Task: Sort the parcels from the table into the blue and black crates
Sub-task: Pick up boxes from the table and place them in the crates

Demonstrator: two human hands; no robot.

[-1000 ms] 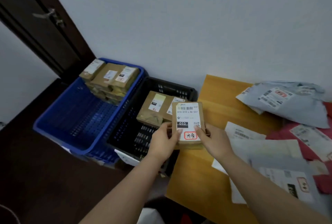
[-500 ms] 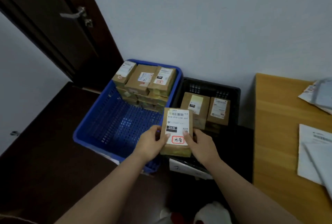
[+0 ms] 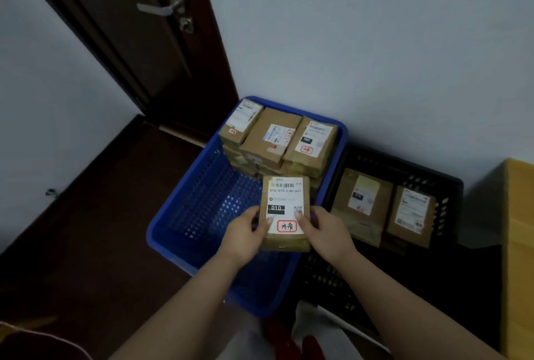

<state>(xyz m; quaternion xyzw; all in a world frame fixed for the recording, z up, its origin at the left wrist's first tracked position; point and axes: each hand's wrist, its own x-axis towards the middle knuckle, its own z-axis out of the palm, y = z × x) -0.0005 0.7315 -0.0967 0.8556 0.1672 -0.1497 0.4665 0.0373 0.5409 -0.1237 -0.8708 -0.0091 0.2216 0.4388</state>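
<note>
Two hands are on the parcel [image 3: 285, 212] now, same as a sec ago: our left hand [image 3: 245, 235] grips its left edge w/ the thumb lying on the label, our right hand [image 3: 323, 231] grips the right edge, thumb on the label too, fingers curled underneath. What has changed is where the box hangs. A sec ago we held it over the table edge next to the black crate; half a sec ago it was between the two crates; now it sits above the blue crate [image 3: 185, 232], over the bare mesh floor just in front of the stack of boxes [image 3: 277, 140] at the far end of that crate. We've also turned left, so the table [image 3: 518, 244] shows only as a sliver at the right, and the door [image 3: 138, 42] fills more of the view. The black crate [image 3: 445, 186], w/ two boxes [image 3: 384, 209] lying in it, is off to the right of the parcel, apart from it. We read that as the sorting choice made: this one, marked 010 w/ a red stamp, probably goes blue. It's not set down yet, both grips are firm, so the step left is to lower it into the free space and let go, then back to the table for the next one.
</note>
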